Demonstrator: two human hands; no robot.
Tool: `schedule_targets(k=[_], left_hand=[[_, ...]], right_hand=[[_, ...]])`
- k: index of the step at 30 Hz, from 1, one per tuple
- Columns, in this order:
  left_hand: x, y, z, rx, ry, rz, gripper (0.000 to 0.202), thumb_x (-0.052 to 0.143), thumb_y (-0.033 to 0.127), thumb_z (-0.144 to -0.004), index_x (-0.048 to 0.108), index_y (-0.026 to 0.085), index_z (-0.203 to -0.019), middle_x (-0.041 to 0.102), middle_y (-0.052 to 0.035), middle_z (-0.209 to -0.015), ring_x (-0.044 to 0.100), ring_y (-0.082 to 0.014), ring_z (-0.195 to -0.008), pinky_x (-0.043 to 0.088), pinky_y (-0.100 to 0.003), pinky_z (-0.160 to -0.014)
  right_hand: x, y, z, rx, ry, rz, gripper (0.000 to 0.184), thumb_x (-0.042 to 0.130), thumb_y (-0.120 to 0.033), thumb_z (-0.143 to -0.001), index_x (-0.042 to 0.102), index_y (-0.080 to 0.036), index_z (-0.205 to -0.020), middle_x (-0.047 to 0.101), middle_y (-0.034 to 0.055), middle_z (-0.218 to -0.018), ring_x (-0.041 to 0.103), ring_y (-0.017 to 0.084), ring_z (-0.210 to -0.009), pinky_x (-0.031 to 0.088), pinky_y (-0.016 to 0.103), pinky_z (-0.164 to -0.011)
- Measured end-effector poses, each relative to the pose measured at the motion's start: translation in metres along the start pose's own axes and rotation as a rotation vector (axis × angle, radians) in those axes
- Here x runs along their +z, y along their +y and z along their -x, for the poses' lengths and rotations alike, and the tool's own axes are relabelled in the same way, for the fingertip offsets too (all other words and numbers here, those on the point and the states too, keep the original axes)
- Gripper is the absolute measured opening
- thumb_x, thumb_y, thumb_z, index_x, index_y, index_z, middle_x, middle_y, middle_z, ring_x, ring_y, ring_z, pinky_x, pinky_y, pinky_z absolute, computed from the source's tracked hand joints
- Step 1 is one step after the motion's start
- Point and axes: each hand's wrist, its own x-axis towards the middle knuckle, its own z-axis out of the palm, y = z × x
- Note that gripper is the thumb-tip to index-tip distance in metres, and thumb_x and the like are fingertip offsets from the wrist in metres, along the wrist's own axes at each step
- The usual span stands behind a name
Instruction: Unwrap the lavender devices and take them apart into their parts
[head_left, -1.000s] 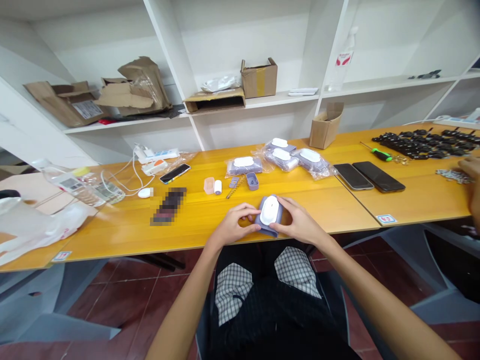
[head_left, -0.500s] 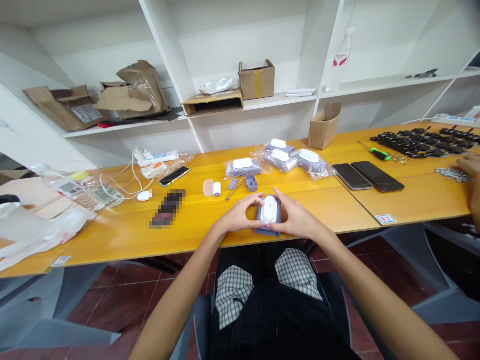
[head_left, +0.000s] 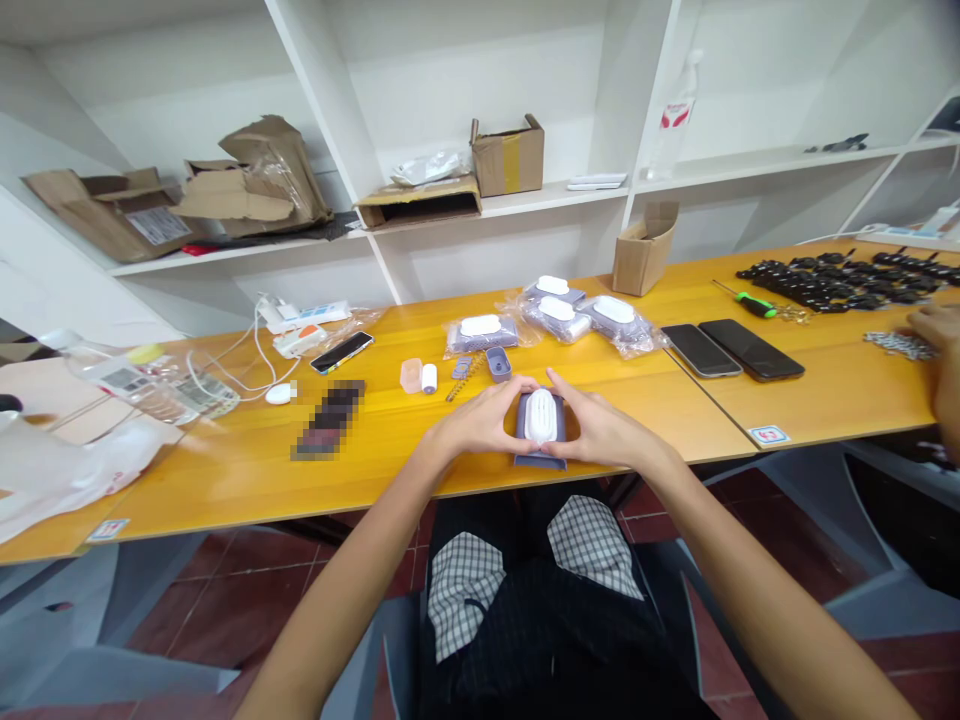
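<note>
Holding a white-and-purple device (head_left: 539, 416) between them, both hands meet at the near edge of the orange table (head_left: 225, 470) in the head view. The left hand (head_left: 480, 422) closes on the device's left side, forefinger arched over its far end and thumb low by the purple base. The right hand (head_left: 600, 432) mirrors this on the right side, its forefinger tip almost touching the left one above the white oval top. The device stands tilted up on its base, which rests on the table just in front of the person's lap, squarely between the two palms.

Just beyond the fingertips lie a small purple tray (head_left: 499, 363), a white cylinder (head_left: 429, 377) and a pinkish cap (head_left: 411, 375). Farther back are several bagged units (head_left: 559, 316) of the same kind. To the right, well apart, two dark phones (head_left: 731, 350) lie side by side, with a green-handled screwdriver (head_left: 754, 302) and a spread of black parts (head_left: 847, 275) behind them. Another person's hand (head_left: 941, 345) shows at the right edge.
</note>
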Motion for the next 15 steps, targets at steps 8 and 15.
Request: schedule_targets(k=[8, 15], left_hand=[[0.004, -0.004, 0.000, -0.021, 0.028, -0.078, 0.075, 0.086, 0.046, -0.075, 0.049, 0.027, -0.137, 0.062, -0.0121, -0.142, 0.062, -0.0382, -0.131, 0.052, -0.056, -0.109], [0.005, -0.008, 0.002, -0.005, 0.043, -0.035, 0.069, 0.085, 0.050, -0.077, 0.053, 0.029, -0.134, 0.064, -0.0090, -0.137, 0.062, -0.0373, -0.126, 0.052, -0.055, -0.108]], right_hand=[[-0.011, 0.002, -0.011, -0.070, -0.089, 0.052, 0.123, 0.082, -0.049, -0.081, 0.008, -0.024, -0.176, 0.071, 0.0179, -0.140, 0.068, 0.044, -0.122, 0.059, 0.057, -0.097], [-0.004, 0.009, -0.011, -0.116, -0.031, 0.025, 0.113, 0.082, -0.049, -0.080, 0.022, -0.030, -0.175, 0.064, 0.0116, -0.153, 0.067, 0.043, -0.125, 0.057, 0.057, -0.102]])
